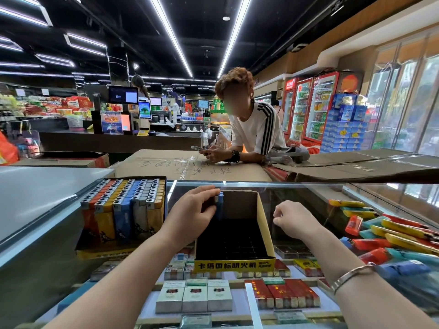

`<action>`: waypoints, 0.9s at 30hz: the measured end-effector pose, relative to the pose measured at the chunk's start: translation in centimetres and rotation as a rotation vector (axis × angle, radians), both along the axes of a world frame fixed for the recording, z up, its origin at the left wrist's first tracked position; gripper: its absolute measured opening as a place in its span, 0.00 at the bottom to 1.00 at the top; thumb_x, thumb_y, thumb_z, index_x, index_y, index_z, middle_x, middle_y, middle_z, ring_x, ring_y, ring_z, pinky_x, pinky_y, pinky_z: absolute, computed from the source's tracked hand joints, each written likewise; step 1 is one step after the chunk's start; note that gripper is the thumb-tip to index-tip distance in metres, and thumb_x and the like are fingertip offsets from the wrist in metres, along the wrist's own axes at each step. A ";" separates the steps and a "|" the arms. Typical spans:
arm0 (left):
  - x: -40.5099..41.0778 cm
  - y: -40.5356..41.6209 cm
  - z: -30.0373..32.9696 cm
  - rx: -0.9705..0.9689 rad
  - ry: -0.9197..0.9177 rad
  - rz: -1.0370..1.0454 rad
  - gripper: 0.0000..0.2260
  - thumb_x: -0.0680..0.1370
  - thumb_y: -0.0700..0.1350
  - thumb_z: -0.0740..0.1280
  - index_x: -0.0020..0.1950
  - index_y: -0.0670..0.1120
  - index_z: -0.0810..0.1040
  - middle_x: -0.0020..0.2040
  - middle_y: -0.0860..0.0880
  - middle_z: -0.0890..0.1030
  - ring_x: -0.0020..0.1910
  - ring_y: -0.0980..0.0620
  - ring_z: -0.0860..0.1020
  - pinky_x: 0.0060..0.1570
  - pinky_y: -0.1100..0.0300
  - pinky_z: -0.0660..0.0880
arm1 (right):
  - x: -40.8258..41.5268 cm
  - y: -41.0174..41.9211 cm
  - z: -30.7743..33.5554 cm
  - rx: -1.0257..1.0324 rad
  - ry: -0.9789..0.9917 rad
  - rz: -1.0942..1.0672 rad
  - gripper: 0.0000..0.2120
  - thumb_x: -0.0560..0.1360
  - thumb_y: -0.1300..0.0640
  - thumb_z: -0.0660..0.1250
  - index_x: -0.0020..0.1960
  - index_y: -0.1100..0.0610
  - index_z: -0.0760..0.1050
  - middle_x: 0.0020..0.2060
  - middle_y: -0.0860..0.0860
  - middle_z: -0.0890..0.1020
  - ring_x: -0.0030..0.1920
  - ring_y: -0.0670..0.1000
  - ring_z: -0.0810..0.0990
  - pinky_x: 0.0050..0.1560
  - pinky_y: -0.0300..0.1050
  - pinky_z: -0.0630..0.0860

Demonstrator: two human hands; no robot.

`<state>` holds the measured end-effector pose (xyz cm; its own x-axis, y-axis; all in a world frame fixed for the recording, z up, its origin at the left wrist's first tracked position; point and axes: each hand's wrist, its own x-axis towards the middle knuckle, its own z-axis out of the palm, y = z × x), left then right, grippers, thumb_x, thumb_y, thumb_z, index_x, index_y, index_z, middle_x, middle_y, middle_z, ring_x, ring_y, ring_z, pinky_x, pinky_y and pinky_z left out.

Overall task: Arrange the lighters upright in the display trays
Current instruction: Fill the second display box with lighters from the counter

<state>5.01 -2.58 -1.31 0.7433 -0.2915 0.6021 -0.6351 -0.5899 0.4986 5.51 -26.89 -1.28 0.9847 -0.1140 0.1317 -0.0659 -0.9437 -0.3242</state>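
A yellow-fronted display tray stands on the glass counter, its black grid almost bare. My left hand holds a blue lighter upright at the tray's far left corner. My right hand hovers just right of the tray, fingers curled, with nothing visible in it. A second tray at the left is packed with upright lighters in orange, yellow, blue and grey. A loose pile of lighters lies flat on the glass at the right.
Cigarette packs show under the glass counter top. Flattened cardboard lies beyond the counter, where a person in a white striped shirt leans holding a phone. A grey counter surface runs along the left.
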 end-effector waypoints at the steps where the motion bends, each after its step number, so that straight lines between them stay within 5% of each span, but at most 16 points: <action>1: 0.0 0.0 0.0 0.004 0.010 -0.003 0.20 0.77 0.39 0.65 0.68 0.47 0.71 0.67 0.54 0.72 0.66 0.57 0.67 0.66 0.64 0.63 | -0.2 0.1 0.1 -0.006 -0.040 -0.025 0.05 0.75 0.62 0.63 0.46 0.55 0.76 0.51 0.54 0.80 0.49 0.52 0.77 0.49 0.45 0.75; 5: -0.1 -0.3 -0.1 0.012 0.078 -0.049 0.23 0.76 0.40 0.66 0.71 0.48 0.67 0.70 0.55 0.67 0.69 0.57 0.63 0.69 0.60 0.61 | -1.1 0.9 0.6 -0.061 -0.039 -0.060 0.10 0.73 0.66 0.63 0.50 0.54 0.67 0.46 0.54 0.77 0.41 0.49 0.73 0.37 0.42 0.69; 12: 0.1 -1.0 -0.5 0.093 0.177 -0.148 0.31 0.76 0.46 0.67 0.75 0.53 0.57 0.75 0.59 0.53 0.73 0.60 0.49 0.70 0.61 0.50 | -2.6 0.6 2.3 -0.202 -0.014 -0.175 0.14 0.77 0.63 0.60 0.62 0.58 0.68 0.55 0.56 0.75 0.54 0.55 0.76 0.46 0.46 0.73; 16: -0.1 -1.5 -0.8 0.121 0.235 -0.185 0.36 0.75 0.48 0.68 0.76 0.57 0.49 0.75 0.61 0.40 0.72 0.61 0.40 0.70 0.59 0.44 | -4.0 -1.8 4.2 -0.318 -0.005 -0.340 0.22 0.77 0.59 0.60 0.70 0.54 0.60 0.58 0.56 0.75 0.56 0.56 0.75 0.49 0.50 0.74; 21: -0.8 -2.2 -0.8 -0.020 0.336 -0.211 0.44 0.74 0.44 0.70 0.74 0.62 0.39 0.74 0.58 0.33 0.74 0.54 0.40 0.70 0.56 0.46 | -7.3 -7.6 5.2 -0.230 0.195 -0.506 0.13 0.77 0.50 0.61 0.53 0.60 0.74 0.44 0.54 0.77 0.48 0.54 0.77 0.50 0.48 0.73; 25: -1.3 -2.2 -0.9 -0.182 0.432 -0.231 0.46 0.73 0.38 0.69 0.73 0.61 0.37 0.76 0.54 0.37 0.74 0.51 0.43 0.69 0.56 0.47 | -9.4 -8.9 4.7 0.038 0.339 -0.583 0.24 0.74 0.37 0.61 0.53 0.58 0.73 0.38 0.53 0.75 0.35 0.49 0.74 0.36 0.43 0.70; 27: -1.4 -2.1 -1.0 -0.192 0.460 -0.227 0.46 0.74 0.37 0.68 0.73 0.62 0.37 0.76 0.53 0.37 0.74 0.50 0.43 0.69 0.55 0.47 | -9.9 -8.6 4.2 -0.033 0.386 -0.568 0.28 0.73 0.33 0.58 0.54 0.57 0.76 0.38 0.52 0.77 0.36 0.49 0.75 0.37 0.41 0.71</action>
